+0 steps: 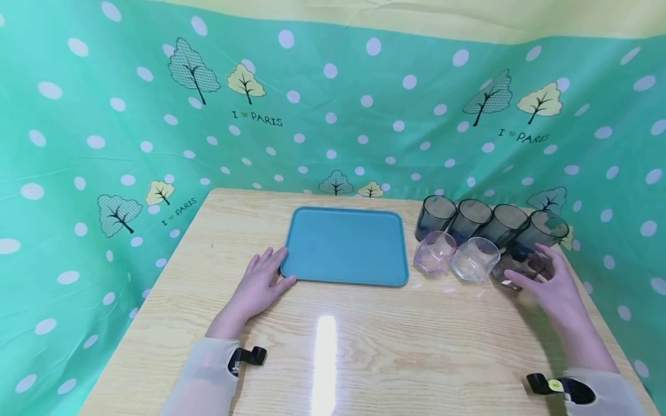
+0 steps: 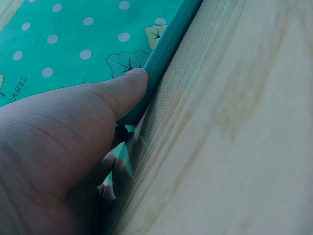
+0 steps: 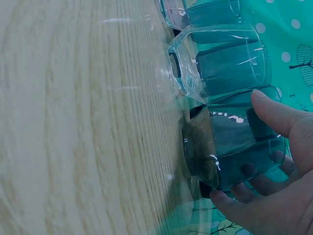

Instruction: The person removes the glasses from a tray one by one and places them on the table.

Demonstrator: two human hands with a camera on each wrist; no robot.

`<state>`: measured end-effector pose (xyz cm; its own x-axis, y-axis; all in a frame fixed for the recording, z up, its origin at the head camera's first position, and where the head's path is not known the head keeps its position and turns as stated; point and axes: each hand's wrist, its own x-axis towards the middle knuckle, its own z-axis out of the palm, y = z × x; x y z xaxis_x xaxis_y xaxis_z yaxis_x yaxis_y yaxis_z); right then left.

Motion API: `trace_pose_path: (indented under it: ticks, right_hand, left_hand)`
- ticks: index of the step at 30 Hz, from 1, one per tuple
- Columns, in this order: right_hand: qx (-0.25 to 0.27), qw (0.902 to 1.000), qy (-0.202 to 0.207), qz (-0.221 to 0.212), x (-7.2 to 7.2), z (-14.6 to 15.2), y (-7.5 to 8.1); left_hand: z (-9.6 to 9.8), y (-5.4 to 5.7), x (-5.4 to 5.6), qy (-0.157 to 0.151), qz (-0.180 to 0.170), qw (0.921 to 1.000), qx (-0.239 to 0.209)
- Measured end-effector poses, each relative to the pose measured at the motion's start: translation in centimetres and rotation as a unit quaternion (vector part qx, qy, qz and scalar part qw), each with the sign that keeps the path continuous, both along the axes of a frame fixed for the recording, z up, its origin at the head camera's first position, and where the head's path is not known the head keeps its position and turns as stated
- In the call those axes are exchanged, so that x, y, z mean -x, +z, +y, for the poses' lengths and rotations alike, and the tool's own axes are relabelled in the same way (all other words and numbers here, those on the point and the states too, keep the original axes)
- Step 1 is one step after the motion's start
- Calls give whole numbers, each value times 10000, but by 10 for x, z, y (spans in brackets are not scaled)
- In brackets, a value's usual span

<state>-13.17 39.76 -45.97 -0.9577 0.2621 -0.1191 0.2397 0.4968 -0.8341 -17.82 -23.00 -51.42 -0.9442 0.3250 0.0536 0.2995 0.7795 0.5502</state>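
At the right, my right hand [image 1: 554,286] grips a dark tinted glass [image 3: 234,147], thumb on one side and fingers round the other. This low faceted glass is at the right end of the front row. Beside it stand a clear faceted glass [image 1: 474,260] and a pinkish clear glass [image 1: 435,254]. My left hand [image 1: 260,286] rests at the near left corner of a blue rectangular tray [image 1: 346,245]. Its fingers lie stretched along the left side, and the thumb [image 2: 129,88] touches the near rim in the left wrist view. Nothing lies on the tray.
Several tall dark glasses, such as the leftmost one [image 1: 436,216], stand in a row behind the low glasses. A light wooden table [image 1: 395,341] carries everything. A green dotted cloth [image 1: 333,115] hangs along its back and sides.
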Motion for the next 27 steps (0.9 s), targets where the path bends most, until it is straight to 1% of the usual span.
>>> trace_pose_path:
  ticks: [8, 14, 19, 21, 23, 25, 27]
  right_hand:
    - [-17, 9998, 14, 206, -2, 1, 4]
    - [-120, 9997, 62, 213, -6, 0, 9]
    - [-283, 9991, 74, 319, -5, -4, 17]
    - [-582, 9975, 139, 385, -4, -8, 24]
    - [-983, 9937, 218, 486, -4, -15, 31]
    - [-1421, 9871, 305, 666, -3, -25, 39]
    - [-1817, 9783, 371, 921, -3, -38, 45]
  left_hand:
    - [2, 4, 6, -5, 29, 10000, -28]
    - [2, 1, 6, -6, -87, 10000, -19]
    - [1, 3, 7, -35, -16, 10000, -37]
    - [1, 7, 9, -40, 15, 10000, -29]
    - [1, 10, 10, -17, 74, 10000, 37]
    - [4, 15, 9, 28, 169, 9997, 150]
    - [7, 20, 8, 64, 349, 9988, 336]
